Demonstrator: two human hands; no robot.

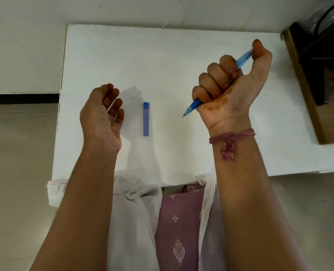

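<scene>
My right hand is raised above the white table, fist wrapped round a blue mechanical pencil. The thumb presses on the pencil's top end and the thin metal tip points down-left. A slim blue lead case lies flat on the table between my hands, lengthwise away from me. My left hand hovers left of the case, palm turned inward with fingers loosely curled and nothing visible in it.
The table's left edge meets a pale floor and wall with a dark skirting strip. At the right stands a brown wooden unit with dark objects on it. White and purple clothing lies below the table's near edge.
</scene>
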